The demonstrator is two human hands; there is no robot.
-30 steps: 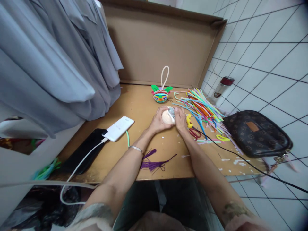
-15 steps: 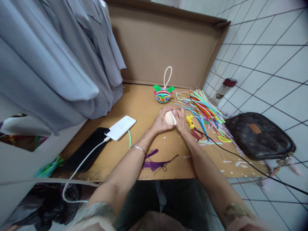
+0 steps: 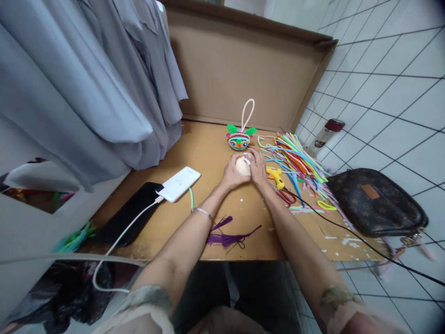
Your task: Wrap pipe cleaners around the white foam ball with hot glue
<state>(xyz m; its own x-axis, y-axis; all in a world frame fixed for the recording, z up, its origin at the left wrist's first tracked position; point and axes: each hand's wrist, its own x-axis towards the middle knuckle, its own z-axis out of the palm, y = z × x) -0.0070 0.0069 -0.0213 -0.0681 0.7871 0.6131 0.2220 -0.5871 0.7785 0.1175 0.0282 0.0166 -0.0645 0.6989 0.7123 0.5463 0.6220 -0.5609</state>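
Note:
Over the middle of the table, my left hand [image 3: 232, 175] is wrapped round a pale, cream-coloured ball [image 3: 242, 167]. My right hand [image 3: 257, 166] closes in from the other side, its thumb and fingers at a short white strip [image 3: 247, 160], which looks like pipe cleaner, lying against the ball's upper right. The strip's far end is hidden by my fingers. Just beyond my hands sits a colourful animal-head ornament [image 3: 238, 138] with green ears and a cream loop. A yellow glue gun [image 3: 275, 176] lies right beside my right hand, with red-handled scissors [image 3: 287, 196] near it.
Many coloured pipe cleaners [image 3: 301, 157] are heaped at the right, by a brown patterned bag [image 3: 377, 204] and a bottle [image 3: 327, 134]. Purple tassels [image 3: 225, 239] lie between my forearms. A white power bank [image 3: 181, 183] with a cable is at the left. A black cord [image 3: 333, 217] crosses the right side.
My hands have turned the ball slightly, and less of the white strip shows now. My right fingers have shifted up over it. The whole view has moved a little.

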